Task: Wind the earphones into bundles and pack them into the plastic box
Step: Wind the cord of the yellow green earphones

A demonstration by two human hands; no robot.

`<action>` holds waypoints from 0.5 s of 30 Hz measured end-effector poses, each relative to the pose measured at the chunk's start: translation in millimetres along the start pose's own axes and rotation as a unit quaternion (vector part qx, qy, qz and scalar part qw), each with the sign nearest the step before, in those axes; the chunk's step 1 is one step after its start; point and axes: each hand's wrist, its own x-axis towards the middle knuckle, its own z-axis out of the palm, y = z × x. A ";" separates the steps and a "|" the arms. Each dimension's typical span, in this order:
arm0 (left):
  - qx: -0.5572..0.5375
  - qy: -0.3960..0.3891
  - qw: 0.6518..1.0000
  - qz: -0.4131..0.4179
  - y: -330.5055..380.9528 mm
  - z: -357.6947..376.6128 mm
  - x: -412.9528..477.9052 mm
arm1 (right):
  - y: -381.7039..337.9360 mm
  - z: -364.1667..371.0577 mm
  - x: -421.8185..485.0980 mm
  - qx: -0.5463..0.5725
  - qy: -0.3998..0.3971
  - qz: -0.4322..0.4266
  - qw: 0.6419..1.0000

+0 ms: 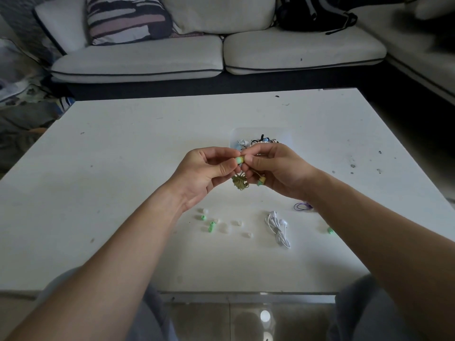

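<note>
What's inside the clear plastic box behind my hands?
A tangle of earphones, black, white and pale blue, lies in the plastic box. Its near part is hidden behind the left hand and right hand, which hold olive earphones.

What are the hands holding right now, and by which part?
The left hand and right hand both pinch the olive earphones at one green-tipped earbud; the rest hangs wound below.

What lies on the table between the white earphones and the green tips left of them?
Loose white ear tips, scattered on the table, seen in the head view.
</note>
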 end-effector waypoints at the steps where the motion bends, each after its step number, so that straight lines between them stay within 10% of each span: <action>1: 0.000 -0.001 1.000 0.002 0.0 0.0 0.1 | -0.3 0.1 -0.3 -0.004 0.001 -0.004 1.000; 15: 0.000 0.000 1.000 0.018 -0.9 1.6 0.9 | -0.1 -0.5 0.2 0.015 -0.008 0.004 1.000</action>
